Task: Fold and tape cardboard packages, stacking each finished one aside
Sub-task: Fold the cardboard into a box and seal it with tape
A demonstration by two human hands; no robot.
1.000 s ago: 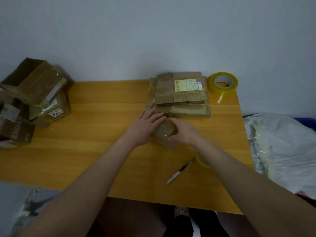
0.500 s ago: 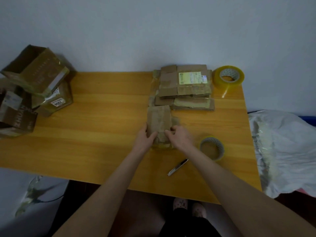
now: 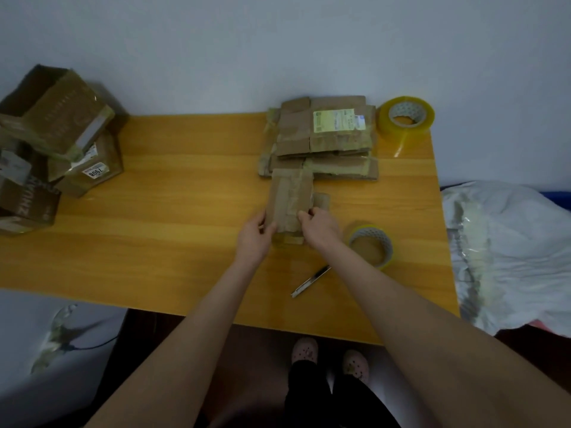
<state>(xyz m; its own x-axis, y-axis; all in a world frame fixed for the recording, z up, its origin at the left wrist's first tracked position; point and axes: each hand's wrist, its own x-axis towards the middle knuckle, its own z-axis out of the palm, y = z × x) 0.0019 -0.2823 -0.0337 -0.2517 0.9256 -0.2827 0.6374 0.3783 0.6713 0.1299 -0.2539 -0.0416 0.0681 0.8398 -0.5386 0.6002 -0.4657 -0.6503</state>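
Note:
A small flattened cardboard package [image 3: 291,199] with old tape on it stands tilted up near the middle of the wooden table [image 3: 173,211]. My left hand [image 3: 254,240] grips its lower left edge. My right hand [image 3: 319,227] pinches its lower right side, fingers curled over the face. Behind it lies a pile of flattened cardboard pieces [image 3: 321,137], the top one bearing a yellow-green label. A used tape roll [image 3: 370,247] lies just right of my right hand. A fuller yellow tape roll [image 3: 406,115] sits at the table's back right corner.
A utility knife [image 3: 310,281] lies near the front edge under my right forearm. Several assembled taped boxes [image 3: 52,143] are heaped at the table's left end. White plastic bags [image 3: 509,251] lie to the right of the table. My feet in slippers show below.
The small package went from lying pressed flat under both hands to being lifted upright in them. The view tilted downward, and the used tape roll came out from behind my right arm.

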